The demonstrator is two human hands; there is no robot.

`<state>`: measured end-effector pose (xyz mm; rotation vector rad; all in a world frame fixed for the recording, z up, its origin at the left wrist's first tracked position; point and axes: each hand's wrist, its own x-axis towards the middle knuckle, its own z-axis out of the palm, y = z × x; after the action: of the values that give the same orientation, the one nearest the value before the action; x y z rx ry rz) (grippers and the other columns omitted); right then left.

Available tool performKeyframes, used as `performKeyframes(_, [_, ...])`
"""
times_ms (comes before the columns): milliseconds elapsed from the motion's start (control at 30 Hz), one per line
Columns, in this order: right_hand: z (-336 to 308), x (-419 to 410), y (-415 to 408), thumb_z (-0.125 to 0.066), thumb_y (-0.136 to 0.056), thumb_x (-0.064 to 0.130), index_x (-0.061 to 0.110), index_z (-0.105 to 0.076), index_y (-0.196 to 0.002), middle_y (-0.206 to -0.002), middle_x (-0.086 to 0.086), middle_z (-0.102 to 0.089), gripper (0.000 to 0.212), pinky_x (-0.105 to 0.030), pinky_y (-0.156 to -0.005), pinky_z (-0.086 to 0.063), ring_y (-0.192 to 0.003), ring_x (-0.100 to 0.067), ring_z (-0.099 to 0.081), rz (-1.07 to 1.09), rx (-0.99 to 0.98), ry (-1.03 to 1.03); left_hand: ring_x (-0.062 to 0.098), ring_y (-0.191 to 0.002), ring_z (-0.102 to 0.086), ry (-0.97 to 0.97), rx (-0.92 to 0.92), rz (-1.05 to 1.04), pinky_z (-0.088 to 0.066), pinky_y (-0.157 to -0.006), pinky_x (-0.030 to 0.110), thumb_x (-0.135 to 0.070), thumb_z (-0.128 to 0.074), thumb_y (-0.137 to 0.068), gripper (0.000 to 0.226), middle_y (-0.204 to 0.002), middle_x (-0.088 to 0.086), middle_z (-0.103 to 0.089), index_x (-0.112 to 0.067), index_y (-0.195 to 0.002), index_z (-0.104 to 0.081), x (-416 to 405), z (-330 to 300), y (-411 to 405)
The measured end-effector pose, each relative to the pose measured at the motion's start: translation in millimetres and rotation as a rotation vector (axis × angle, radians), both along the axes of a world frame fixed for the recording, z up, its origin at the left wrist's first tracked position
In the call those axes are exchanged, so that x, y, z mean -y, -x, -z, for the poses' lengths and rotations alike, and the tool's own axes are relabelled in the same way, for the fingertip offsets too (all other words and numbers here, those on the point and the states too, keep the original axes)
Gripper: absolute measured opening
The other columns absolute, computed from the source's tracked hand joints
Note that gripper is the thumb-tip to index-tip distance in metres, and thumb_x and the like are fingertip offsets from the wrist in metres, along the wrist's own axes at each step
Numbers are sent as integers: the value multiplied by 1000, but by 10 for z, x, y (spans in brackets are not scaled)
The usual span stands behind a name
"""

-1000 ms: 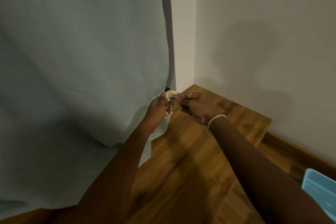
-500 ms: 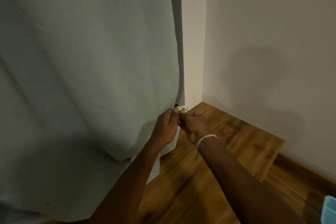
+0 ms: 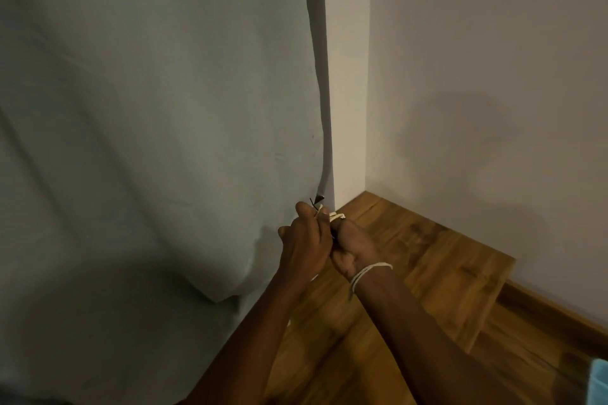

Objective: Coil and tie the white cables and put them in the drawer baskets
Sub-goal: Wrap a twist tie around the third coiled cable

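Note:
A small coil of white cable shows between my two hands, mostly hidden by the fingers. My left hand is closed around it from the left, with a thin black tie sticking up above its fingers. Pressed against the left one, my right hand grips the coil from the right. A white band circles my right wrist. Both hands are held in front of the hanging cloth, above the wooden surface.
A large pale grey-green cloth hangs over the left half of the view. A wooden top runs into the wall corner, with a lower wooden ledge at the right. A light blue container corner shows bottom right.
Both hands have closed tighter together over the coil, so less of the cable shows. The view has tilted up, and the blue container has slid almost out of sight.

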<state>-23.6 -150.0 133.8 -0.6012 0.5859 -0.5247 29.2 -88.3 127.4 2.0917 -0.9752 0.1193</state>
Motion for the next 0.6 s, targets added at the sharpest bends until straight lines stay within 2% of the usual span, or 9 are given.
performKeyframes(100, [-33, -16, 56, -57, -98, 5, -2, -71, -100, -99, -17, -71, 16, -38, -72, -60, -91, -30, -68, -50, -8, 35, 12, -74, -62, 18, -35, 35, -42, -100, 42, -41, -33, -103, 18, -79, -5, -62, -22, -104, -31, -15, -34, -13])
performKeyframes(200, [-91, -33, 89, -59, -97, 7, 2, -71, -99, -101, -14, -70, 13, -39, -76, -58, -94, -30, -66, -87, -33, 65, 13, -75, -64, 42, -36, 21, -43, -101, 45, -40, -32, -102, 16, -78, -4, -61, -24, -104, -29, -17, -35, -46])
performKeyframes(333, [-146, -21, 97, -58, -98, 5, 6, -67, -97, -102, -11, -68, 8, -37, -83, -58, -97, -26, -64, -120, -67, 124, 21, -69, -65, 116, 40, -72, -55, -83, 46, -35, -35, -102, 14, -74, 0, -58, -23, -99, -31, -41, -24, -103])
performKeyframes(400, [-111, -31, 97, -66, -92, 2, 3, -67, -100, -98, -13, -69, 8, -34, -79, -61, -91, -26, -68, -39, -132, 269, 22, -66, -64, 117, 63, -115, -57, -74, 42, -35, -35, -102, 15, -74, 4, -59, -20, -98, -31, -67, -14, -131])
performKeyframes(467, [-33, -50, 95, -75, -84, 1, 3, -70, -95, -89, -14, -72, 13, -31, -70, -63, -81, -26, -72, 131, -221, 531, 21, -63, -63, 113, 39, -128, -55, -61, 34, -33, -35, -102, 16, -75, 6, -60, -17, -99, -34, -76, -1, -159])
performKeyframes(533, [38, -86, 82, -80, -80, 5, 8, -73, -87, -79, -7, -73, 10, -30, -66, -63, -74, -22, -74, 261, -254, 789, 16, -58, -59, 151, -3, -119, -44, -50, 23, -31, -36, -103, 20, -73, 4, -59, -12, -102, -39, -67, 3, -183])
performKeyframes(600, [81, -106, 67, -81, -80, 7, 10, -74, -89, -77, 0, -73, 12, -24, -65, -62, -71, -14, -72, 335, -239, 941, 8, -54, -53, 194, -9, -105, -35, -46, 14, -29, -38, -103, 20, -71, 1, -57, -9, -101, -42, -68, -14, -195])
